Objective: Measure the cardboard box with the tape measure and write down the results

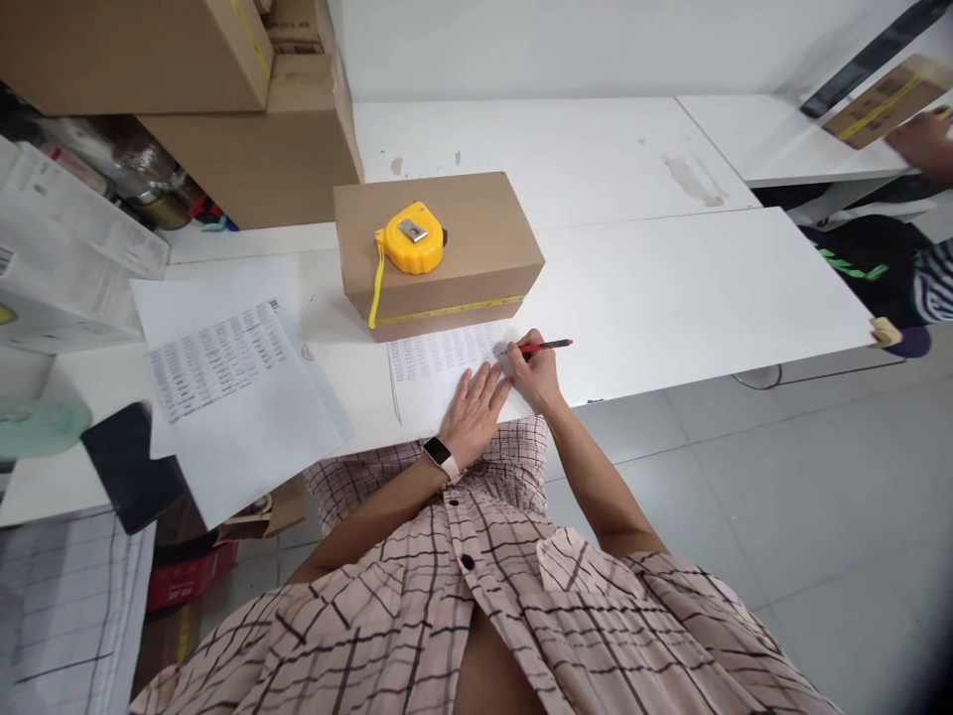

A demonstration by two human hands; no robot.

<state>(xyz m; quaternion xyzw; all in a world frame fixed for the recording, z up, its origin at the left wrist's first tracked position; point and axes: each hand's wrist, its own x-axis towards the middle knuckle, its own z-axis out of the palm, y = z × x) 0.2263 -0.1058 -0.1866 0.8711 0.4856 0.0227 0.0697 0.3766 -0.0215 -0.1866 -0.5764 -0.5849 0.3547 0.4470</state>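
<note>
your right grip (537, 375) is closed around the red pen (548, 346), with the printed sheet (424, 389) just to its left, under your left grip (476, 409), which lies flat with nothing grasped. let that palm bear down evenly so the sheet can't skid, and leave the pen a clear path. whether its tip touches the sheet is too small to tell, so check your placement before pressing. the cardboard box (487, 223) stands just beyond both grips, tape measure (414, 241) on top; avoid nudging it.
</note>
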